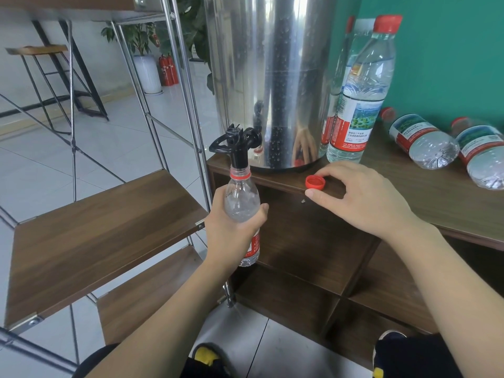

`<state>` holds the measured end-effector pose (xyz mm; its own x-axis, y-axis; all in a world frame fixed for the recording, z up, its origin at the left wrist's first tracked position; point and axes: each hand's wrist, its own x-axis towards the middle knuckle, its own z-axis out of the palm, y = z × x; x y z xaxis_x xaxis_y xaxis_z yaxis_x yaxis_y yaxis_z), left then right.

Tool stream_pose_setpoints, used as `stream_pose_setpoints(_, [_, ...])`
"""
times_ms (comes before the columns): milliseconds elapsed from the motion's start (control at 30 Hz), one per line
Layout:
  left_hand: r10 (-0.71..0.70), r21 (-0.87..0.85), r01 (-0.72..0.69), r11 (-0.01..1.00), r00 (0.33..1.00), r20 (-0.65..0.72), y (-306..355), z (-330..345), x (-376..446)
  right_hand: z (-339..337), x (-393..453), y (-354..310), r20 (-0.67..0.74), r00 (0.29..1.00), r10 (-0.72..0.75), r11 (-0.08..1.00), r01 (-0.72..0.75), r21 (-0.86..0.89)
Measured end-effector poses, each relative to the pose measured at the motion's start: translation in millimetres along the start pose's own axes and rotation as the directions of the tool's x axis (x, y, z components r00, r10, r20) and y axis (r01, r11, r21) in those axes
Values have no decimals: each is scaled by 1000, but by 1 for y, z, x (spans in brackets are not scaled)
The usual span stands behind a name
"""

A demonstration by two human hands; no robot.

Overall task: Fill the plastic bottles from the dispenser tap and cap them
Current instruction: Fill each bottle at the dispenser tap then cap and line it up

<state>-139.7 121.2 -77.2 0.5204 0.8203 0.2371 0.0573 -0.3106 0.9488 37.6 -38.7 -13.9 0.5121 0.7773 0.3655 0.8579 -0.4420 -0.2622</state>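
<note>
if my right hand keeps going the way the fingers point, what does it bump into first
Probably the loose red cap on the cabinet top: the right hand points left toward it, fingertips already at its rim. Contact is unclear.

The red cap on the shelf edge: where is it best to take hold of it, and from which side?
Pinch the cap by its ribbed side wall, coming from above and the right, where the right hand already rests. It lies open side up near the shelf edge, so its rim is probably free all round.
</note>
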Motion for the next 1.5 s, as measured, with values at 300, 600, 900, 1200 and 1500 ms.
stream_pose_setpoints(300, [1,14,-1,1000,1000,-2,1,0,0,0,0,-1,-4,1000,4,1000,-4,-6])
stream_pose_setpoints(600, [2,5,-2,1000,1000,2,0,-1,0,0,0,-1,-6,1000,8,1000,-8,-5])
stream_pose_setpoints(900, [3,9,-3,1000,1000,6,-2,0,1,-1,0,-1,9,1000,9,1000,-8,-12])
stream_pose_setpoints(1200, [7,3,-7,1000,1000,1,-3,0,2,-1,0,-2,14,1000,17,1000,-16,-8])
stream_pose_setpoints(1500, [16,-8,-16,1000,1000,17,-4,-1,1,-9,-3,-10,-20,1000,18,1000,-18,-21])
